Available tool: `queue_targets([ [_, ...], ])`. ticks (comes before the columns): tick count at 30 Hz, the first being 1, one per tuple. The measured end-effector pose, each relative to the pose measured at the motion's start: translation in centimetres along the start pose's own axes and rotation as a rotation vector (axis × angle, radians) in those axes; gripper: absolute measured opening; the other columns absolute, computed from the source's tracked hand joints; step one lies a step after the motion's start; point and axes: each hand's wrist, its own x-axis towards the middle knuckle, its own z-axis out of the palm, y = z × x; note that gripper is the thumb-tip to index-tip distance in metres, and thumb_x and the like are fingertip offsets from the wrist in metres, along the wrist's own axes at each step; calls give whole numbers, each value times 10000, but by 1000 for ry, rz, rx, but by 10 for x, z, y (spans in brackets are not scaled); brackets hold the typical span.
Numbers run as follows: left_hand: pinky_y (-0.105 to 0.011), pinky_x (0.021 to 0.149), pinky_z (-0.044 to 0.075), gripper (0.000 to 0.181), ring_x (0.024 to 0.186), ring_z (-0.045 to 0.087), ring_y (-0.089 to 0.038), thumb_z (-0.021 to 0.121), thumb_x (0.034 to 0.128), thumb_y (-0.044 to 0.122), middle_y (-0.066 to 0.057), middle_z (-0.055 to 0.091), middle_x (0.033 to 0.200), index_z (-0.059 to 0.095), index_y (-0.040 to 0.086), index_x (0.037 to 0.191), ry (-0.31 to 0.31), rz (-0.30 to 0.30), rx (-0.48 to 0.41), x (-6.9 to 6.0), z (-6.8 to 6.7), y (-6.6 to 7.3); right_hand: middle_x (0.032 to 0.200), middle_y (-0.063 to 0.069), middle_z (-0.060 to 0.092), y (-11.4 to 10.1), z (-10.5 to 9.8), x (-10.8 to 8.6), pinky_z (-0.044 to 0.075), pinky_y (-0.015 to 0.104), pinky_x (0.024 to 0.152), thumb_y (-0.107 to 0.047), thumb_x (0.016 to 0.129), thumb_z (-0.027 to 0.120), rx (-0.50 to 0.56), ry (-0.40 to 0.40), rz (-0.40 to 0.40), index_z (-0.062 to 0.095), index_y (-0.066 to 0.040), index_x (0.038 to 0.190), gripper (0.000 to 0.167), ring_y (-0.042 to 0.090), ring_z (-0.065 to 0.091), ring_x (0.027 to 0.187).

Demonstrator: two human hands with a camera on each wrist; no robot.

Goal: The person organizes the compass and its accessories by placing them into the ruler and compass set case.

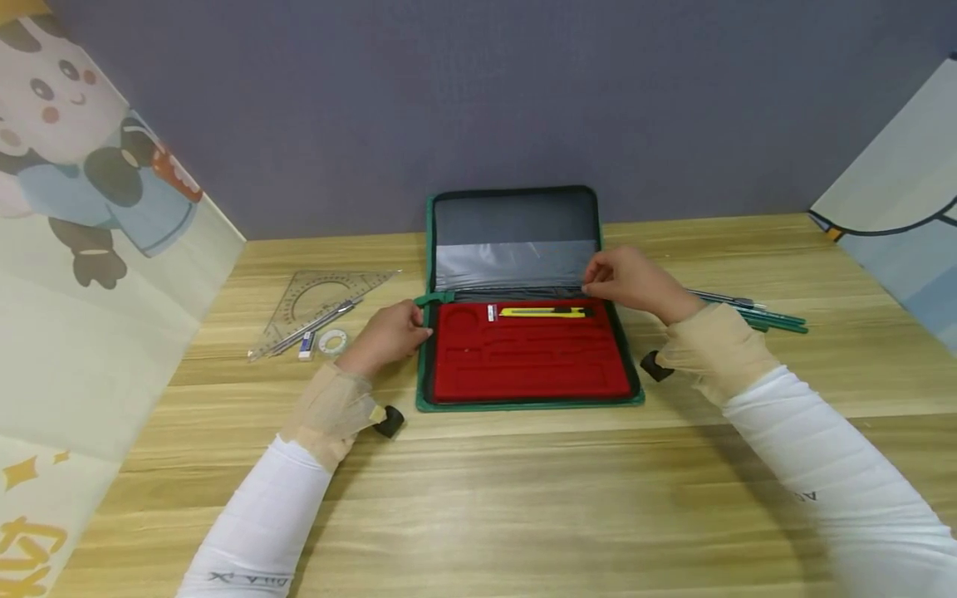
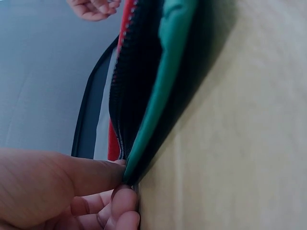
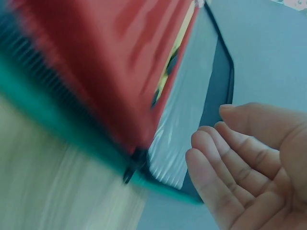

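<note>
A green zip case [image 1: 531,406] lies unfolded on the table, its lid tilted up at the back. In its red tray [image 1: 523,382] are a yellow cutter [image 1: 544,312] and a small white box [image 1: 492,313]. My left hand [image 1: 390,336] pinches the case's left edge; in the left wrist view, thumb and fingers of the hand [image 2: 62,191] close on the green rim [image 2: 158,91] beside the zip. My right hand [image 1: 635,281], bent-fingered, is over the right end of the fold. The right wrist view shows that hand [image 3: 249,163] with relaxed fingers holding nothing, near the zip pull [image 3: 128,173].
Left of the case lie a transparent set square [image 1: 287,303], a metal compass [image 1: 317,326], an eraser [image 1: 306,345] and a round white tape roll [image 1: 332,342]. Green pencils [image 1: 785,322] and metal drawing tools [image 1: 721,297] lie to the right. A grey wall [image 1: 508,100] stands behind the table.
</note>
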Motion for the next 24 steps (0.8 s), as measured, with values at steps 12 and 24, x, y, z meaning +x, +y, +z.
queue_targets([
  [12, -258, 590, 424, 174, 613, 534, -143, 577, 932, 169, -50, 571, 706, 515, 9, 960, -6, 4, -7, 2, 0, -1, 839, 101, 665, 39, -16, -24, 457, 333, 635, -79, 880, 629, -85, 61, 13, 643, -12, 892, 69, 224, 603, 756],
  [24, -267, 602, 418, 168, 608, 526, -145, 578, 933, 172, -37, 565, 673, 517, 16, 945, -5, 2, 3, 0, 0, -1, 908, 106, 681, 86, -37, -47, 490, 363, 689, -46, 882, 635, -153, 61, -11, 645, -10, 963, 89, 264, 636, 836],
])
